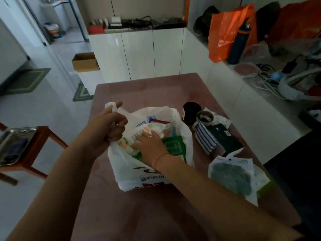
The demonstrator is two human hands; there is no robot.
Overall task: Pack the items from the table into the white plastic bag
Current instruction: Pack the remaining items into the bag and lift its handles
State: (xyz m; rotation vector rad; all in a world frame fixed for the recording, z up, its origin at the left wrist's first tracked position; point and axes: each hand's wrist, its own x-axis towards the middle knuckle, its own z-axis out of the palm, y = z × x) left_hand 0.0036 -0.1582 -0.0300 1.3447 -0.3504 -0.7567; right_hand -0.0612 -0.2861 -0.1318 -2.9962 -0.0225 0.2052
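The white plastic bag stands open in the middle of the brown table. My left hand grips the bag's left handle and holds it up. My right hand is inside the bag's mouth, lying flat on a white and green packet; whether it grips the packet is hidden. A green box also sits in the bag. On the table to the right lie a black pouch, a round tin, a blue-striped cloth, a dark booklet and a clear packet with something dark grey.
White cabinets stand behind the table. A counter on the right holds an orange bag, a dark bottle and cables. A cardboard box sits on the floor at left, and a wooden stool with a metal tray.
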